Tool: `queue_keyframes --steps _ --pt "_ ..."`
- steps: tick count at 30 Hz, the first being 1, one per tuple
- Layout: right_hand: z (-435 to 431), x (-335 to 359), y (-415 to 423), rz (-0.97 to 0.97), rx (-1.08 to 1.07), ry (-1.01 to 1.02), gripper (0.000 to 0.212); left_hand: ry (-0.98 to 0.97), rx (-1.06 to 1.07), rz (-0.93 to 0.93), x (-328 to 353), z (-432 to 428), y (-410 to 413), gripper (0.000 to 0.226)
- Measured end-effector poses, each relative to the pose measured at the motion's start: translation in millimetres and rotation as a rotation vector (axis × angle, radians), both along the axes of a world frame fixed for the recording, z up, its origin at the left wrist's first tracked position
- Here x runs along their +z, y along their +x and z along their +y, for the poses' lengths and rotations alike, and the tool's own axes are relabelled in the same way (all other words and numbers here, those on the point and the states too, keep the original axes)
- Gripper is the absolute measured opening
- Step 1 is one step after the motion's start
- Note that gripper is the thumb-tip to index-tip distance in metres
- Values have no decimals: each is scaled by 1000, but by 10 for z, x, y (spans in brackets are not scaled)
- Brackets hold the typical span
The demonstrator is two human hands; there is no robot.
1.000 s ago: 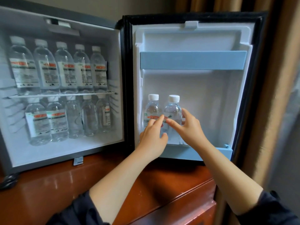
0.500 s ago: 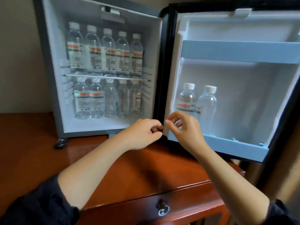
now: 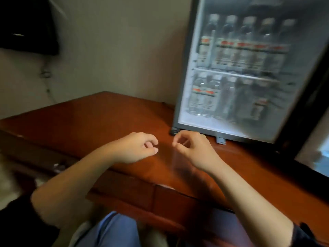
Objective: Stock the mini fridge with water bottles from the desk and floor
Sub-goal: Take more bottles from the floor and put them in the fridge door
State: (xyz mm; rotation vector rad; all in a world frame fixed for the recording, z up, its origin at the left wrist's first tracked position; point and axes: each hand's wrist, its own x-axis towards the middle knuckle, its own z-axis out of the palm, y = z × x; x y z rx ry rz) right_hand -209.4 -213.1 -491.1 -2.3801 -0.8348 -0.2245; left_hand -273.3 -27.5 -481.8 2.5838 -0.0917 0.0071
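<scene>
The mini fridge point(image 3: 179, 97) stands open at the right on the wooden desk point(image 3: 92, 122). Several water bottles point(image 3: 247, 45) fill its top shelf, and several more bottles point(image 3: 204, 97) stand on the lower level; the picture is blurred. My left hand point(image 3: 137, 148) and my right hand point(image 3: 192, 148) hover over the desk in front of the fridge. Their fingers hang loosely curled and hold nothing. The two hands are a small gap apart.
The fridge door point(image 3: 320, 148) shows only at the right edge. A dark screen point(image 3: 26, 24) hangs on the wall at the upper left, with cables below it. Desk drawers point(image 3: 142, 189) face me, and my blue-clad knee point(image 3: 114, 230) is at the bottom.
Both hands have left the two bottles in the door shelf and pulled back over the desk. My view has swung left and down, so the door is nearly out of frame.
</scene>
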Motion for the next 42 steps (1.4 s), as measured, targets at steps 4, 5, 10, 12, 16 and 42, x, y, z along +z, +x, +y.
queue_keyframes --steps 4,5,10,12,16,42 --pt "829 -149 -145 30 231 -10 12 -8 208 -24 -137 726 -486 31" --pt "1037 -185 -207 41 290 -20 12 3 253 -22 -177 899 -618 30" --pt "2040 -358 -618 73 553 -89 8 -18 476 18 -433 1635 -1357 32" --pt "2400 -462 -811 98 629 -95 7 -34 561 24 -572 1850 -1650 30" --pt "3033 -756 -1228 167 745 -146 4 -105 737 44 -910 2214 -2177 22" --pt "4788 -3701 -2410 853 920 -659 3 -689 1715 463 -4462 3232 -3903 46"
